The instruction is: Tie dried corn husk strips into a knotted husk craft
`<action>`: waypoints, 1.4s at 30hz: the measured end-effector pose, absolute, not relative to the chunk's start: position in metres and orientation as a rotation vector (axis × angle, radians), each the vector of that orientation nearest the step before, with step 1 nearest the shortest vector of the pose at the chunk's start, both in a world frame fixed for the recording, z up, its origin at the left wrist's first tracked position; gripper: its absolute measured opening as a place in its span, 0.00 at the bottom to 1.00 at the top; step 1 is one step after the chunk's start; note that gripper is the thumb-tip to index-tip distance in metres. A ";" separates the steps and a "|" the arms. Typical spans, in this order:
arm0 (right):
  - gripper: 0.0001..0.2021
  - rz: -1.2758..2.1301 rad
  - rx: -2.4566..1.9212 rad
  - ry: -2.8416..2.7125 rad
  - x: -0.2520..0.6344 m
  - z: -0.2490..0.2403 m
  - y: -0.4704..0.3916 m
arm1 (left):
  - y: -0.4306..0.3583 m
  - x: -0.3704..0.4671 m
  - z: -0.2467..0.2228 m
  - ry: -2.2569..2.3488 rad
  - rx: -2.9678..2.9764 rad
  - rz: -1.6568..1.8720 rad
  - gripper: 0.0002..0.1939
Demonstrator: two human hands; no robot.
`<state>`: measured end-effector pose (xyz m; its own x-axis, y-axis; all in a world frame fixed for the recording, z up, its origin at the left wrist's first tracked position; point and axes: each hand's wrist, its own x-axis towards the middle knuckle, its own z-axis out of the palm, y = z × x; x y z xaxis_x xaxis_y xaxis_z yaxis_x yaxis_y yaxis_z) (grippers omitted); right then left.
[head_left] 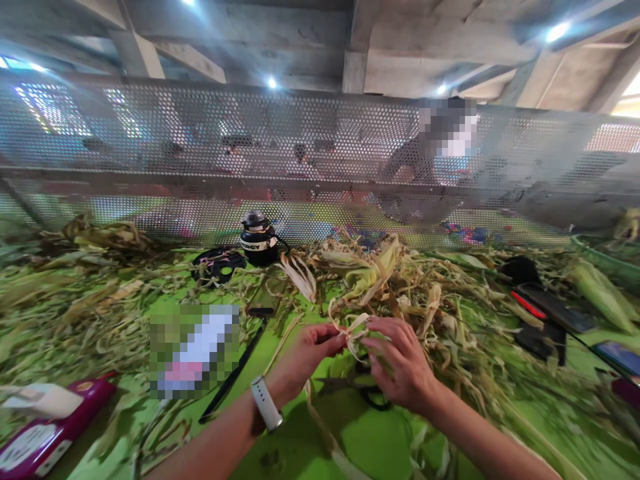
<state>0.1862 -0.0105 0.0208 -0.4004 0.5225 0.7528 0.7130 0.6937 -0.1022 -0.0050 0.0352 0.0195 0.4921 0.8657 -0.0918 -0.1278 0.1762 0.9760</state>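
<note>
Your left hand (310, 350) pinches one end of a pale corn husk strip (356, 328) between thumb and fingertips, just below the centre of the frame. Your right hand (400, 363) has its fingers curled and pressed onto the other end of the same strip, the two hands nearly touching. A white watch (266, 403) sits on your left wrist. Dark scissors (367, 390) lie on the green table (370, 440) directly beneath your right hand. A black strap (235, 373) runs diagonally to the left of your left forearm. Above your hands, at mid-frame, lies an unhusked corn cob (363, 273) in a heap of dry husks (450, 300). A black jar (259, 240) stands upright behind it, towards the upper left, beside a black perforated disc (219, 262). A magenta packet (45, 433) lies at the lower left corner. At the right edge lie dark phones (550, 310) and further green cobs (600, 293). A perforated metal screen (320, 160) crosses the upper frame; a person (415, 173) is seated behind it, upper right.
</note>
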 end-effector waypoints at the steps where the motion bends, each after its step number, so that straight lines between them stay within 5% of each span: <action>1: 0.15 -0.341 -0.900 -2.147 0.186 0.021 -0.011 | 0.036 -0.005 0.019 0.781 1.191 0.818 0.14; 13: 0.08 -0.370 -0.818 -2.197 0.181 0.022 -0.012 | 0.033 -0.003 0.015 0.818 1.373 0.736 0.12; 24: 0.07 0.211 -1.241 -2.013 0.174 0.014 -0.010 | 0.029 -0.010 0.030 0.771 2.034 0.576 0.10; 30: 0.08 0.592 -1.339 -1.814 0.173 0.017 -0.010 | 0.027 -0.009 0.027 0.771 1.802 0.593 0.10; 42: 0.08 0.708 -1.258 -1.510 0.165 0.009 -0.016 | 0.021 0.002 0.020 0.732 1.189 0.801 0.12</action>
<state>0.1654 -0.0158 0.0091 0.0467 0.9453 0.3229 0.3563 0.2862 -0.8895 0.0025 0.0207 0.0204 0.5280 0.8462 -0.0727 -0.1477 0.1758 0.9733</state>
